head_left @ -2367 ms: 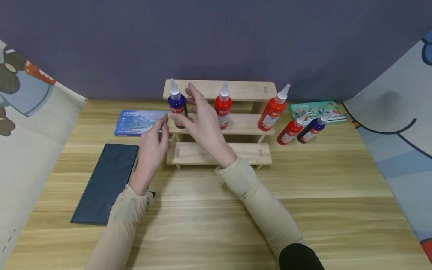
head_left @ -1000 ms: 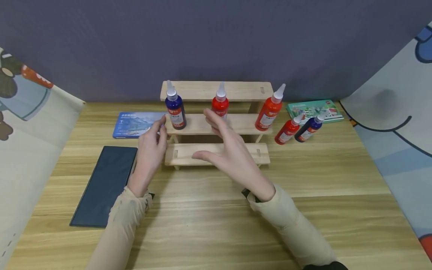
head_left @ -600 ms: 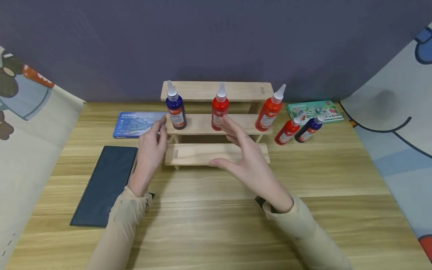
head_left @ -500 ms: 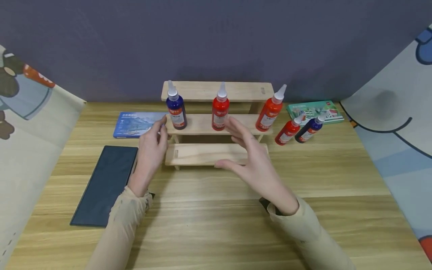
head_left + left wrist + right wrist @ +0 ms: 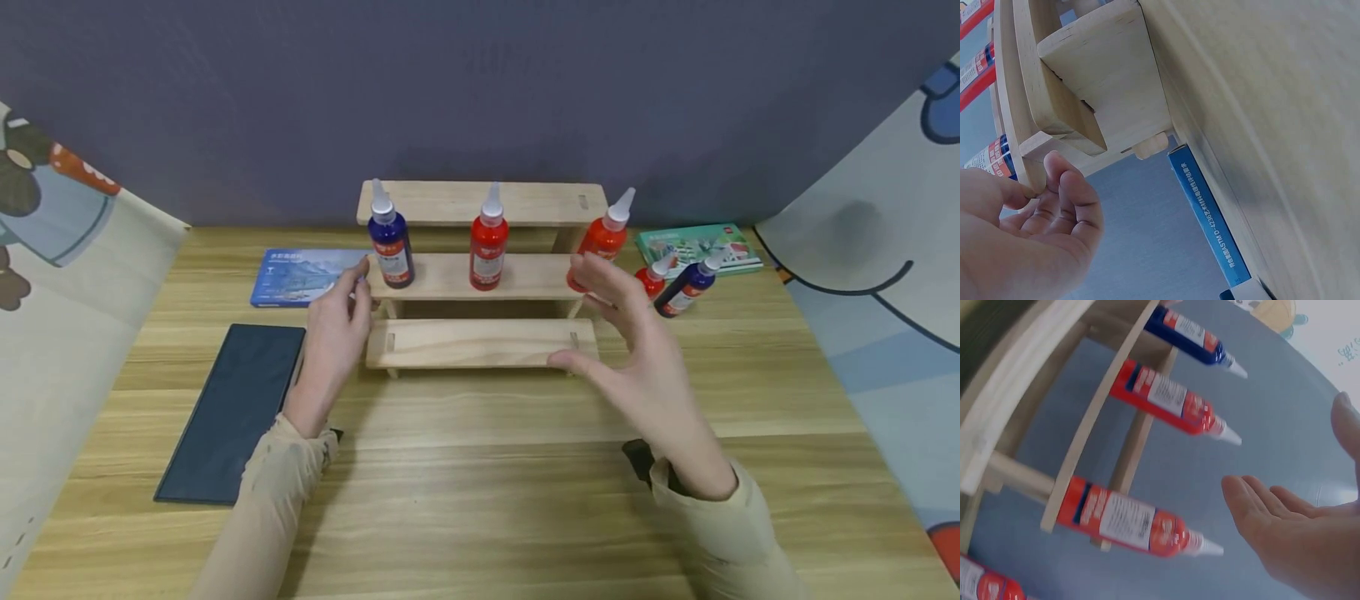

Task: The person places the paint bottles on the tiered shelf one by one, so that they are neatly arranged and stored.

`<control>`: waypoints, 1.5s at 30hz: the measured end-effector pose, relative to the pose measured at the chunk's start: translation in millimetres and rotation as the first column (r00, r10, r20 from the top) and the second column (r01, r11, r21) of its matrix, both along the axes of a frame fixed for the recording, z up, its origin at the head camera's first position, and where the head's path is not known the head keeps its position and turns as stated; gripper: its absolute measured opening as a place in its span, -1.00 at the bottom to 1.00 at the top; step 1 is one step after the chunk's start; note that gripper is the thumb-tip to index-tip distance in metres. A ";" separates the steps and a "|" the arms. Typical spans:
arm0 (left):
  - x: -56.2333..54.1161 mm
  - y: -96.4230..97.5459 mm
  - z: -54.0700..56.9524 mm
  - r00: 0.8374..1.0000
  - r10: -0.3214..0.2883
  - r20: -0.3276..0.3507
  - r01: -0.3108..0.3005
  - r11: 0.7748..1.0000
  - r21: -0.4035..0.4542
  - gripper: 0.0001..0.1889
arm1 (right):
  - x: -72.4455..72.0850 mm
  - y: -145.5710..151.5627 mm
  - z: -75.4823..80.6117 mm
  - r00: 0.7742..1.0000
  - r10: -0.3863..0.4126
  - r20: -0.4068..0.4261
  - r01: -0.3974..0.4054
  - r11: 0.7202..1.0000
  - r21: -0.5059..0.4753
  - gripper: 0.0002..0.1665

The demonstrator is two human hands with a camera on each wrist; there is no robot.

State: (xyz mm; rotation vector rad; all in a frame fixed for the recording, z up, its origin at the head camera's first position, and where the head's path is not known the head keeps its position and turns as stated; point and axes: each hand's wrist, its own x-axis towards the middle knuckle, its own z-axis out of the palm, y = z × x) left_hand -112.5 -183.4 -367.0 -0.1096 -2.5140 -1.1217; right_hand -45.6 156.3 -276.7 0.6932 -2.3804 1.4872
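Note:
A three-step wooden stand (image 5: 480, 343) stands at the back of the table. Its middle step bears a blue squeeze bottle (image 5: 392, 258) at left, a red squeeze bottle (image 5: 489, 250) midway, and another red squeeze bottle (image 5: 602, 239) at right, all with pointed nozzles. My left hand (image 5: 335, 333) pinches the left end of that step between thumb and fingers; the left wrist view shows the wooden edge (image 5: 1034, 172) there. Holding nothing, my right hand (image 5: 652, 371) hovers before the right red bottle, fingers spread from the thumb, and partly hides it.
Right of the stand, a red bottle (image 5: 649, 284), partly covered by my right hand, and a dark blue bottle (image 5: 681, 298) stand on the table. Behind them lies a green box (image 5: 731, 242). At left are a blue box (image 5: 300, 271) and a dark flat folder (image 5: 232, 417).
My right hand has moved from beside the blue bottle rightward past the middle red bottle to the right red one. The left hand and the bottles have stayed in place.

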 end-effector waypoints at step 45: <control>-0.3 -0.2 -3.0 1.000 -0.010 -0.024 0.010 1.000 0.003 -0.57 | -60.4 107.6 -61.7 0.886 -0.424 0.186 0.388 0.900 0.201 -0.02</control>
